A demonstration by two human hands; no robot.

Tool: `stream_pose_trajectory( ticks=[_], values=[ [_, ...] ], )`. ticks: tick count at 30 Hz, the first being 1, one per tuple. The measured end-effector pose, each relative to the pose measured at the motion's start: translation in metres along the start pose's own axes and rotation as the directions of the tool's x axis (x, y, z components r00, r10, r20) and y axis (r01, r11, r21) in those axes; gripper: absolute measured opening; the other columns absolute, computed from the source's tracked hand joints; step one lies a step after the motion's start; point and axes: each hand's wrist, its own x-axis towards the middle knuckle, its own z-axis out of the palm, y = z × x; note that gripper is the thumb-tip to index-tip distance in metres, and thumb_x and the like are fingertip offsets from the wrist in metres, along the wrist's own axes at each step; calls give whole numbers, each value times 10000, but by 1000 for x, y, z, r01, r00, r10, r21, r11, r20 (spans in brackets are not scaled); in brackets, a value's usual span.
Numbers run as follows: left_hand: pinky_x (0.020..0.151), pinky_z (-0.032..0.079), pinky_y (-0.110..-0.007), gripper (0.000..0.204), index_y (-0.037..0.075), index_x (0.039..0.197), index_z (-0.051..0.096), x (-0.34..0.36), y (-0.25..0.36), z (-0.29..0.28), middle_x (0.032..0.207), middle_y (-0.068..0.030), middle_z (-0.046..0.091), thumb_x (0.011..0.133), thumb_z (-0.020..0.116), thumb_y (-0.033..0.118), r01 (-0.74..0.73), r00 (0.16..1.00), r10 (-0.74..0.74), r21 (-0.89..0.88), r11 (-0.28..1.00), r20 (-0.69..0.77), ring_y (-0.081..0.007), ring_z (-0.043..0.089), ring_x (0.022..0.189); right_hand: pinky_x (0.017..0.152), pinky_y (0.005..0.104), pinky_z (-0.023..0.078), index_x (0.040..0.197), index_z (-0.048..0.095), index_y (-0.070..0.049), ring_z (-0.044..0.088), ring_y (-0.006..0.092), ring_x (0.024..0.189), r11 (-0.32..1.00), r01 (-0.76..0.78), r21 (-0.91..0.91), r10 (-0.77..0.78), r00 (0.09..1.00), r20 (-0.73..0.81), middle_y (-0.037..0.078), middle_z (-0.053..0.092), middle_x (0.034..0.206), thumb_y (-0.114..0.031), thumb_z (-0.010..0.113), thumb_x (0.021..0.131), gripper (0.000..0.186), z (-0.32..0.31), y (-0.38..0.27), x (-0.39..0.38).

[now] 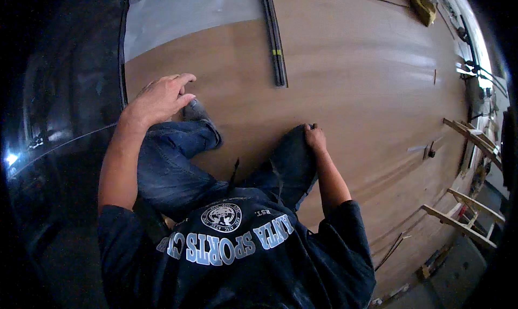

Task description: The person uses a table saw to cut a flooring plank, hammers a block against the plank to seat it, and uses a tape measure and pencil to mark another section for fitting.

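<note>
Two bare hands were in view, and neither held anything that I could see. The left hand (pixel 151 101) was raised above the person's shoe (pixel 199 114), its thumb and forefinger apart with a clear gap between them; whether it touched anything beneath, I couldn't tell. The right hand (pixel 317 138) rested on the knee of the jeans (pixel 291 158), probably for balance, as the legs were bent low over the brown floor (pixel 350 104). Its fingers were curled against the cloth, and I couldn't tell whether that grip was together or slightly apart.

Just left of the left hand stood the glossy dark panel (pixel 65 93). Ahead of both hands, between them and touching neither, lay the dark strips (pixel 272 34) with a yellow band (pixel 277 52), laid lengthwise, perhaps to keep them together. A grey sheet (pixel 189 15) lay beyond the left hand; well off to the right hand's right were wooden frames (pixel 458 226), seemingly kept out of the way.
</note>
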Motion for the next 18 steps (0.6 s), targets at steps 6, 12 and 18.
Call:
stream_pose_trajectory(
  ticks=[6,12,18],
  values=[
    [943,512,-458,441,81,1338,570,-3,-2,2,1087,-164,706,947,635,273,3,1000,-3,8,1000,-18,-350,660,1056,1013,525,457,1333,549,-1,551,460,1238,994,107,-10,-108,993,-39,273,595,1327,-520,449,997,626,25,50,28],
    [985,489,-489,451,57,1328,568,-13,-45,32,1193,-201,677,947,627,290,-62,990,61,2,998,-129,-387,632,1131,935,541,488,1293,570,11,600,468,1130,998,59,-16,-59,998,9,277,652,1205,-490,458,1010,586,14,-2,14],
    [936,531,-501,351,40,1155,630,-14,-33,16,1121,-212,684,921,649,300,-65,996,65,4,998,-61,-393,653,1105,1043,481,449,1383,533,2,556,451,1227,975,211,-65,-206,976,68,265,599,1332,-541,512,978,678,43,50,54]
  ],
)
